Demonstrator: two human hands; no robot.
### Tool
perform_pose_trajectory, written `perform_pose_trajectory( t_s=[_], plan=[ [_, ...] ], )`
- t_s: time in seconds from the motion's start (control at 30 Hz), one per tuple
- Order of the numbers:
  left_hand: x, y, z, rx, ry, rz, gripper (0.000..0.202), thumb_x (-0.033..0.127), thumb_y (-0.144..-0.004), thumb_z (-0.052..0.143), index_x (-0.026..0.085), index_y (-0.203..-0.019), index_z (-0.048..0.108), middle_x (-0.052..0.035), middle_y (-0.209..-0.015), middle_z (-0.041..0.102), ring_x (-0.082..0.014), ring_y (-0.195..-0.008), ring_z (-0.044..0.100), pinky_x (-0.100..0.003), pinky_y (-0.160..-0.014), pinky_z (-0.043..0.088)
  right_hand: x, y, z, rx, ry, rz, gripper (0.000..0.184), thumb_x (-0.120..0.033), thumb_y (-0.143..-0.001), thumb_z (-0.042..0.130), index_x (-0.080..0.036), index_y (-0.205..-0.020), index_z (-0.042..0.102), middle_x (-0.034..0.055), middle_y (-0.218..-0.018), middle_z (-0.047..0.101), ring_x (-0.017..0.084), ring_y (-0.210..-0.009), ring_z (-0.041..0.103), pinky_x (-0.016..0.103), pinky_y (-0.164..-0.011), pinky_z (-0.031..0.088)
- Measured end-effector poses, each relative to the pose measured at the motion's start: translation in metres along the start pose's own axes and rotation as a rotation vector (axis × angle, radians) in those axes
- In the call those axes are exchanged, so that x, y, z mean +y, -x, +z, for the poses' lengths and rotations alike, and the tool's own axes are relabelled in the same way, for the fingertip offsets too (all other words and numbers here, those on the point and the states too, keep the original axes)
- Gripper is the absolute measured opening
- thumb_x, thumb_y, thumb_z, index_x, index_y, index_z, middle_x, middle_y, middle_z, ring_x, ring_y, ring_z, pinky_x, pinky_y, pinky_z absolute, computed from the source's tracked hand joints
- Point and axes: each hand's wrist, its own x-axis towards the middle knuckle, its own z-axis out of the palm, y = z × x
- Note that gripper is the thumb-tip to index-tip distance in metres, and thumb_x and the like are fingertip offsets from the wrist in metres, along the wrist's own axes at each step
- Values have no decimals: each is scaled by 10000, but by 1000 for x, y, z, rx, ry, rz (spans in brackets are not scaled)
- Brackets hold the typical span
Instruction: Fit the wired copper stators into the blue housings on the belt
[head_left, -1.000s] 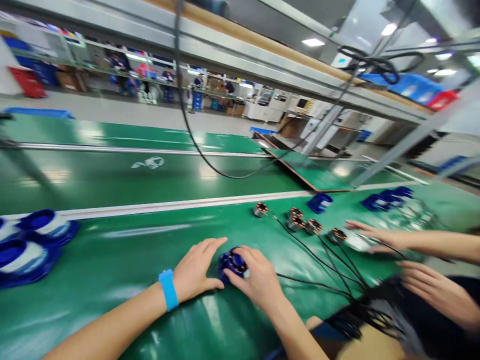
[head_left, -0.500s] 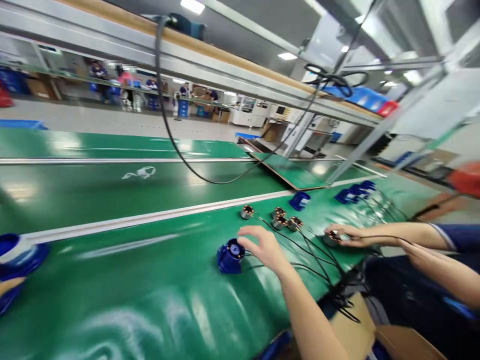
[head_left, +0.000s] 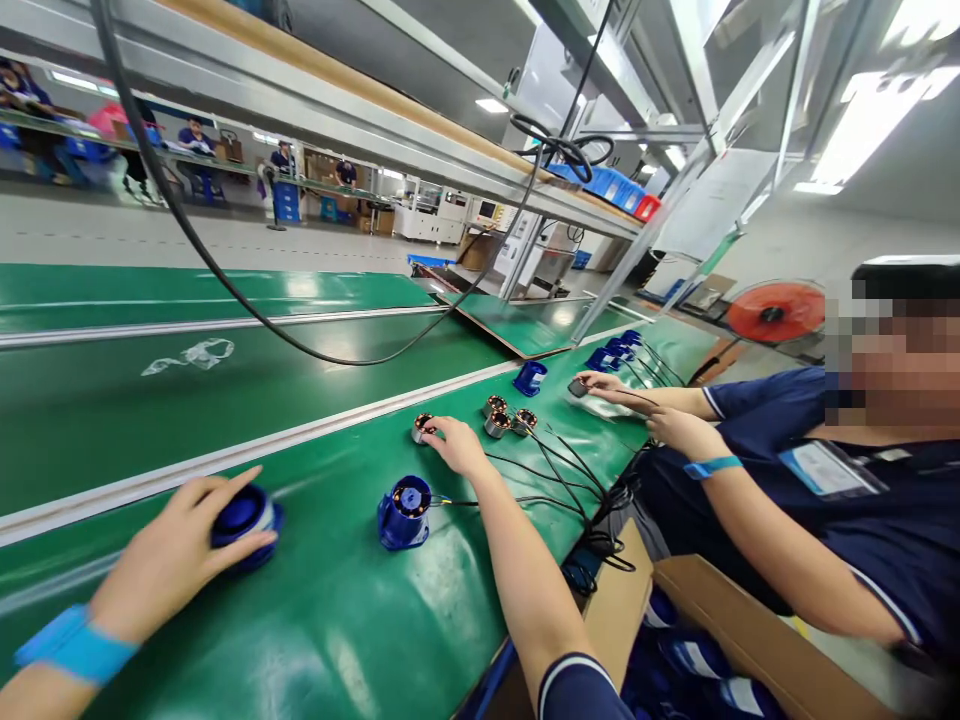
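My left hand (head_left: pixel 174 553), with a blue wristband, wraps its fingers round a blue and white round housing (head_left: pixel 244 512) on the green belt (head_left: pixel 337 620). My right hand (head_left: pixel 459 445) reaches forward and closes on a small copper-wound stator (head_left: pixel 421 427) with a black lead. Between my hands stands a blue housing with a stator seated in it (head_left: pixel 403 511), its black wire trailing right.
Two more stators (head_left: pixel 508 418) and a blue part (head_left: pixel 530 377) lie farther right. A co-worker in dark blue sits at the right, both hands (head_left: pixel 637 405) on parts. Black wires (head_left: pixel 570 480) cross the belt edge. A cardboard box (head_left: pixel 720 620) stands below.
My right hand left the assembled blue housing and reached forward to a loose stator. My left hand came back into view at the left, gripping another blue housing. The view swung right.
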Motion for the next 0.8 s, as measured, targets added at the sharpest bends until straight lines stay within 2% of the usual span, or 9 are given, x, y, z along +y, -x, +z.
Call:
perform_pose_trajectory(
  t_s=[0.1, 0.17, 0.27, 0.33, 0.4, 0.53, 0.67, 0.73, 0.8],
  plan=[
    [44, -57, 55, -171, 176, 145, 795, 713, -747, 705, 231, -1360, 554, -112, -1306, 595, -340, -1222, 567, -477, -1081, 445, -6, 10, -11, 30, -92, -80, 159, -256, -930, 728, -270, -1087, 746, 6, -1163, 722, 170, -1031, 677, 274, -932, 505],
    [76, -87, 86, -242, 265, 210, 776, 626, -729, 765, 223, -1355, 546, -114, -1360, 593, -337, -1278, 547, -478, -1127, 411, -8, 14, -22, 88, -146, -111, 176, -277, -944, 710, -249, -1114, 741, 28, -1226, 696, 154, -970, 683, 263, -874, 528],
    [113, -110, 117, -316, 326, 252, 856, 501, -699, 837, 261, -1430, 463, -86, -1347, 618, -310, -1269, 575, -443, -1111, 437, -9, 22, -41, 216, -277, -167, 211, -294, -959, 674, -210, -1143, 735, 84, -1302, 655, 157, -953, 675, 254, -794, 547],
    [127, -114, 127, -342, 361, 249, 996, 439, -663, 881, 277, -1495, 359, -74, -1281, 651, -298, -1207, 619, -425, -1063, 473, -10, 28, -52, 285, -371, -219, 197, -300, -948, 684, -213, -1113, 747, 88, -1291, 662, 145, -842, 663, 261, -761, 549],
    [136, -115, 133, -361, 388, 236, 1124, 391, -627, 914, 298, -1536, 259, -51, -1220, 671, -289, -1134, 652, -417, -1014, 497, -11, 34, -60, 295, -413, -266, 176, -302, -939, 702, -226, -1089, 754, 77, -1283, 669, 126, -738, 637, 270, -742, 546],
    [146, -115, 138, -384, 422, 231, 1213, 338, -609, 929, 322, -1561, 177, -37, -1217, 663, -292, -1141, 647, -424, -1020, 482, -17, 42, -67, 137, -350, -317, 163, -270, -950, 696, -237, -1100, 750, 64, -1298, 665, 167, -954, 689, 271, -799, 556],
    [154, -117, 144, -408, 434, 247, 1225, 361, -607, 927, 305, -1565, 165, -52, -1215, 654, -310, -1124, 652, -436, -995, 492, -24, 48, -76, 31, -283, -309, 142, -213, -936, 710, -243, -1068, 753, 59, -1282, 676, 196, -1138, 663, 291, -904, 554],
    [158, -118, 147, -419, 436, 265, 1223, 380, -609, 925, 295, -1565, 165, -50, -1191, 658, -310, -1102, 661, -433, -977, 502, -27, 52, -81, 29, -305, -327, 117, -185, -943, 694, -241, -1030, 748, 41, -1229, 702, 187, -1152, 657, 288, -936, 539],
    [163, -118, 152, -426, 433, 282, 1228, 386, -605, 925, 290, -1566, 165, -53, -1178, 662, -316, -1098, 665, -437, -975, 507, -30, 53, -84, 40, -349, -329, 111, -161, -954, 670, -235, -999, 739, 20, -1168, 723, 163, -1082, 678, 272, -917, 532]
  ],
)
